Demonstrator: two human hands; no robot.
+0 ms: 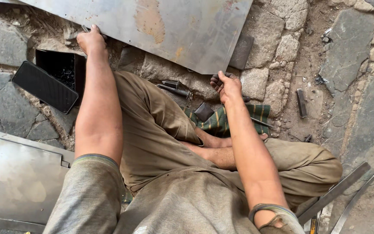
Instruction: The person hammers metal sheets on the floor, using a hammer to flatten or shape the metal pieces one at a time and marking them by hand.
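Note:
I sit cross-legged on a stone floor. A large grey metal sheet point(161, 26) with rust-coloured stains lies tilted in front of me. My left hand point(91, 40) grips its lower left edge. My right hand point(227, 86) is just below the sheet's lower right corner, fingers curled around a small dark object that I cannot identify. A green striped cloth point(221, 119) lies beside my folded legs, with a small dark metal piece point(204, 111) on it.
A dark open box with its flat lid point(46, 86) sits at the left. Another metal panel point(14, 177) lies at the lower left. Small tools point(174, 89) and a metal bar point(301, 102) lie on the stones; metal strips point(338, 190) at the lower right.

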